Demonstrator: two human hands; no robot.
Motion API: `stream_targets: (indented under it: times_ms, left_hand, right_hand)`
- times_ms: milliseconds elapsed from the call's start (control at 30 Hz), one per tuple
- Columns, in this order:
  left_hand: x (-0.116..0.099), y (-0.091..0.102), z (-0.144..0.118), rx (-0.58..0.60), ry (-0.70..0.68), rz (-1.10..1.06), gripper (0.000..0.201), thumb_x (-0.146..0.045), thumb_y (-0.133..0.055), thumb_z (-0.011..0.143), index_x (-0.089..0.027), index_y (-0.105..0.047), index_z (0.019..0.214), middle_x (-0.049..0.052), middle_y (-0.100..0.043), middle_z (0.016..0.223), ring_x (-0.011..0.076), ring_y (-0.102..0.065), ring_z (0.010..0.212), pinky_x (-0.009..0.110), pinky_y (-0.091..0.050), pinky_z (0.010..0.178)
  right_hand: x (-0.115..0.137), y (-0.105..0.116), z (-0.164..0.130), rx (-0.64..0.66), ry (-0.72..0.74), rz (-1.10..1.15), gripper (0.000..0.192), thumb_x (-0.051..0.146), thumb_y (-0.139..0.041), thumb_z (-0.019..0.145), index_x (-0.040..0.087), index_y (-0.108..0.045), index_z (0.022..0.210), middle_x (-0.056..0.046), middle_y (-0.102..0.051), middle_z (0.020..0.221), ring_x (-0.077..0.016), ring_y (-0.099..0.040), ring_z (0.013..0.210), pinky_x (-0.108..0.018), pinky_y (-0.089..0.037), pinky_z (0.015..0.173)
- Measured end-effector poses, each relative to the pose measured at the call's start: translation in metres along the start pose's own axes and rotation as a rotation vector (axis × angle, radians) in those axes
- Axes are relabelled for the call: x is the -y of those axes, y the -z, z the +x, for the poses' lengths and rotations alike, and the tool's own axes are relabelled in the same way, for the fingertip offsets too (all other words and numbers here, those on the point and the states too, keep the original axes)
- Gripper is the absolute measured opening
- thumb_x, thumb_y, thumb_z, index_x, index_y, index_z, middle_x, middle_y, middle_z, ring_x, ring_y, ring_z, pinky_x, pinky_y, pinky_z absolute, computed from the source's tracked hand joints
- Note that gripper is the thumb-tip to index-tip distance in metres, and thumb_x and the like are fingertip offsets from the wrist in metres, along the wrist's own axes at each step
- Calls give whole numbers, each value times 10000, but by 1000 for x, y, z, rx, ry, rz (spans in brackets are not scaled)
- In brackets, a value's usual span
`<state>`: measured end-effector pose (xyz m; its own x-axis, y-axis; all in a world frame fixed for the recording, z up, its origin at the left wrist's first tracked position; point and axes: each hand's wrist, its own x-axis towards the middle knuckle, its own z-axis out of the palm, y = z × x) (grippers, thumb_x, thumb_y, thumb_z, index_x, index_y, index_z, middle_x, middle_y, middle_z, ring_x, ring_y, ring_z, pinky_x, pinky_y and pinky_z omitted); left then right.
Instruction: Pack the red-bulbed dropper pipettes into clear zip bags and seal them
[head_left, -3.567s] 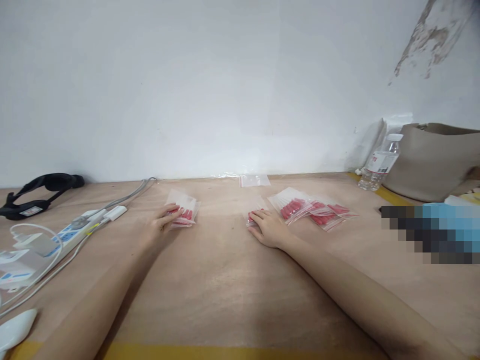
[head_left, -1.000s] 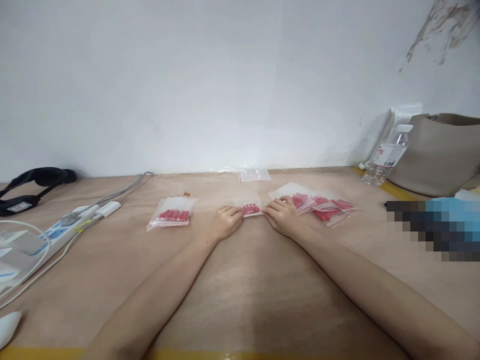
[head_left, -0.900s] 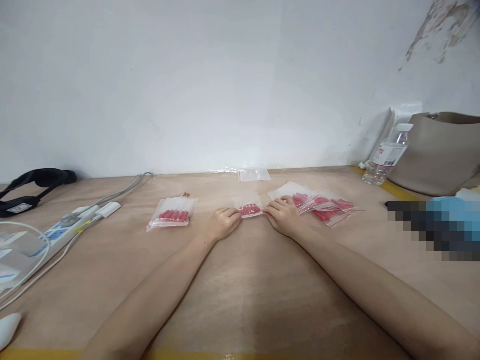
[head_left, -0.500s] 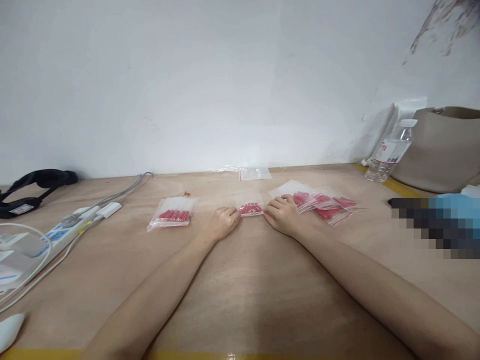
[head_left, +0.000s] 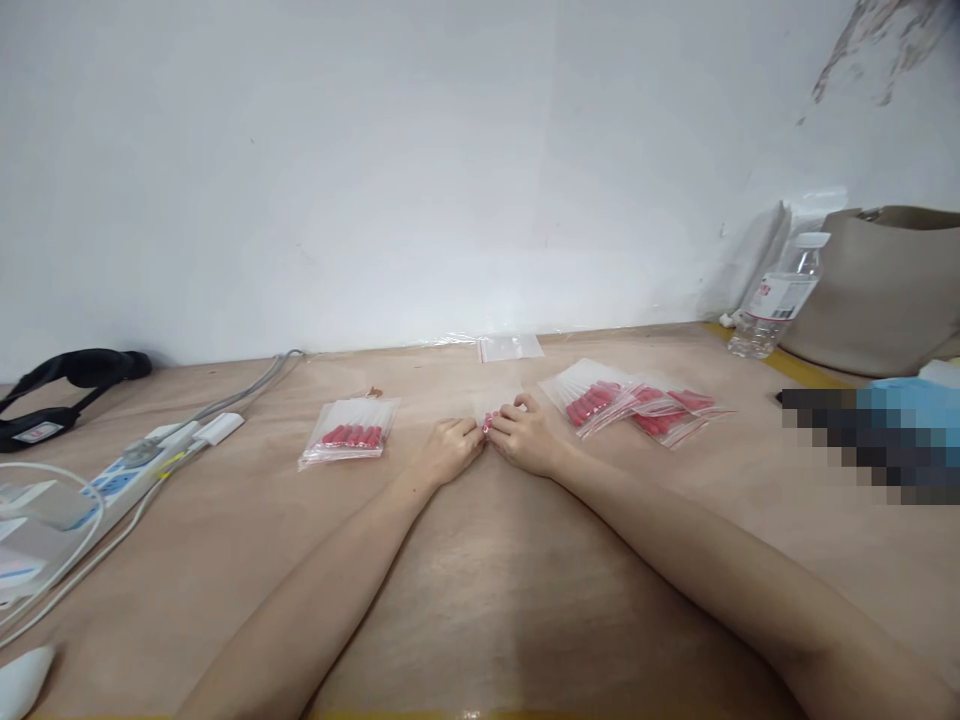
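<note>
A small clear zip-lock bag (head_left: 488, 421) with red pieces in it lies on the table in front of me, mostly covered by my fingers. My left hand (head_left: 456, 448) is closed at the bag's near left corner, fingertips pinched on its edge. My right hand (head_left: 531, 438) lies across the bag's near edge, fingers bent and pressed on it close to the left hand. A neat stack of similar filled bags (head_left: 351, 436) sits to the left. To the right, several more filled bags (head_left: 592, 400) overlap in a loose fan.
A flat clear bag (head_left: 511, 348) lies near the wall. On the left are a power strip (head_left: 112, 486) with cables and a black strap-like object (head_left: 82, 372). A plastic bottle (head_left: 780, 300) leans by a grey-beige container (head_left: 877, 290) at the back right, with a blue item (head_left: 911, 400) nearer.
My right hand has slid left along the bag's near edge, up to my left hand, and now covers most of the red pieces. The left hand has stayed almost in place.
</note>
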<state>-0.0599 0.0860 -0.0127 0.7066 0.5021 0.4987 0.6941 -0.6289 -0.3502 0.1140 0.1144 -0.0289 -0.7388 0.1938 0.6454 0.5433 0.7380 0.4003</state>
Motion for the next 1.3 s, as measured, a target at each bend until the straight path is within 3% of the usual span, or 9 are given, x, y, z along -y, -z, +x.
stream_targets:
  times_ms: [167,533,600,667,733,800,933,1167,1300]
  left_hand:
    - [-1,3,-2,-3,27,-22,276,-197,-389,880,-145,-569,677,25,-559,633,123,-527,544,229,-406,531]
    - [4,5,-7,6,91,-97,297,-233,-395,880,-153,-596,676,31,-575,645,135,-552,581,244,-443,571]
    - [3,7,-6,-8,110,-112,270,-251,-410,877,-159,-615,728,39,-597,699,146,-572,650,260,-464,634]
    - [1,8,-4,-45,151,-148,225,-313,-467,850,-155,-619,901,76,-614,892,181,-578,834,300,-468,755]
    - [0,5,-2,-91,219,-251,348,-371,-530,805,-149,-574,1069,115,-538,1137,223,-504,1048,352,-425,885]
    - [-1,1,-1,-100,297,-446,367,-374,-548,791,-172,-579,1095,104,-458,1262,238,-423,1162,382,-368,964]
    - [-1,-7,-2,-80,389,-719,258,-336,-512,817,-229,-637,1015,43,-525,1219,204,-496,1112,362,-387,963]
    - [17,-7,0,-384,669,-746,410,-415,-379,871,-121,-622,1021,101,-644,1018,219,-603,941,383,-482,839]
    - [45,22,-13,-486,753,-720,473,-467,-340,872,-115,-601,1050,100,-630,1034,215,-603,930,377,-488,827]
  right_hand:
    - [-7,14,-4,14,35,-46,212,157,-422,849,163,-573,701,-13,-600,721,-137,-441,743,-354,-238,758]
    - [-33,39,-42,54,-69,-140,251,100,-386,842,156,-552,662,-17,-568,624,-119,-426,662,-329,-231,742]
    - [-32,38,-42,36,-96,-128,252,103,-390,841,155,-551,654,-16,-573,626,-117,-436,658,-328,-233,745]
    - [-29,36,-41,13,-135,-85,239,121,-401,843,158,-563,671,-17,-586,643,-117,-450,667,-325,-237,746]
    - [-27,37,-41,5,-165,-21,217,156,-410,849,168,-582,718,-18,-607,687,-120,-471,694,-322,-243,751]
    - [-25,42,-43,34,-175,38,183,219,-425,852,184,-597,801,-25,-626,769,-133,-492,752,-330,-250,772]
    - [-27,62,-54,169,-236,38,273,368,-476,810,197,-574,999,-76,-598,1034,-211,-482,960,-404,-226,883]
    - [-50,85,-83,271,-434,-57,382,268,-498,737,194,-547,1109,-117,-491,1229,-272,-393,1143,-518,-105,985]
    - [-54,77,-84,274,-417,5,297,211,-465,777,237,-598,1041,-62,-611,1074,-247,-461,1082,-542,-105,986]
